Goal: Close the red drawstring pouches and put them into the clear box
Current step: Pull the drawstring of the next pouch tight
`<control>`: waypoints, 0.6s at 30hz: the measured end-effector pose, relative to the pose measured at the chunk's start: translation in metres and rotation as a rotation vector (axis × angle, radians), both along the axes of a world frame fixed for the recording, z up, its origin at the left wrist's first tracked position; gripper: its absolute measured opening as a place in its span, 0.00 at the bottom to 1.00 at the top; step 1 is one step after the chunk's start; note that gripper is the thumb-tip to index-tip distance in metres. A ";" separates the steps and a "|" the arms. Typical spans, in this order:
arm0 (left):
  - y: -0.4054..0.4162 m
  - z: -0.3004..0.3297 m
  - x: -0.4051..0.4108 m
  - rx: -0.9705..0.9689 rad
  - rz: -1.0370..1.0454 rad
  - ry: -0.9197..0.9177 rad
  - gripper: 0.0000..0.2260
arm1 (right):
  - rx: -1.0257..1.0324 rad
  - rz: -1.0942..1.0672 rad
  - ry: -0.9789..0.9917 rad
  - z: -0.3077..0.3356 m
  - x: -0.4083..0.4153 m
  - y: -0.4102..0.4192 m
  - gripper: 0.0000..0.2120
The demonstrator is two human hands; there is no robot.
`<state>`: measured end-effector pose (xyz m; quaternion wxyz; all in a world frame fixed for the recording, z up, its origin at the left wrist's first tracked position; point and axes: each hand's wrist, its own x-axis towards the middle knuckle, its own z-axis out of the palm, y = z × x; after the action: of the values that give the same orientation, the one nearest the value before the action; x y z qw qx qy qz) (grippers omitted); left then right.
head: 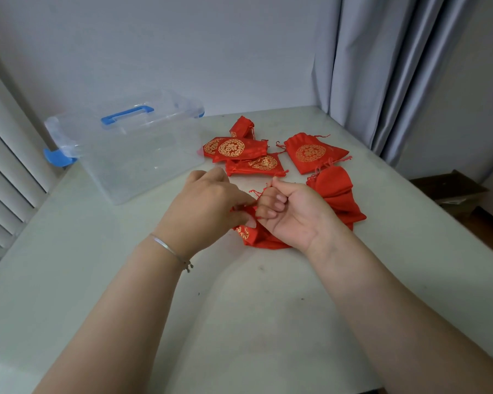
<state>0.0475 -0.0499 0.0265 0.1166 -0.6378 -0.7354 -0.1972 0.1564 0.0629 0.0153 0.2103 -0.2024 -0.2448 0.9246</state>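
Observation:
A red pouch with gold print lies on the table under both my hands. My left hand pinches its gathered mouth and drawstring. My right hand, palm up with fingers curled, pinches the thin red drawstring near its top. Several more red pouches lie in a heap further back, one with a gold emblem to the right and a plain-side one just right of my right hand. The clear box stands open at the left back, nothing visible inside.
The box's clear lid with a blue handle leans behind the box against the wall. A blue latch sticks out at its left. Grey curtains hang at the right. A cardboard box sits below the table's right edge.

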 end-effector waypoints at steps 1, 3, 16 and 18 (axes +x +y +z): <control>0.001 0.000 0.001 -0.032 0.012 0.061 0.13 | -0.038 -0.008 0.004 -0.001 0.000 0.000 0.16; 0.003 -0.003 0.003 -0.060 0.045 0.177 0.15 | -0.082 -0.026 0.018 -0.002 0.000 0.001 0.16; 0.002 -0.008 -0.020 0.274 0.215 -1.228 0.05 | 0.607 0.095 -0.357 -0.003 0.001 0.001 0.14; 0.001 -0.007 -0.019 0.244 0.206 -1.253 0.06 | 0.796 0.162 -0.482 -0.002 0.004 0.003 0.13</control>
<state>0.0282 -0.0492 0.0195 -0.2448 -0.3103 -0.6937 -0.6022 0.1608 0.0654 0.0131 0.1357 -0.2952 -0.6372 0.6989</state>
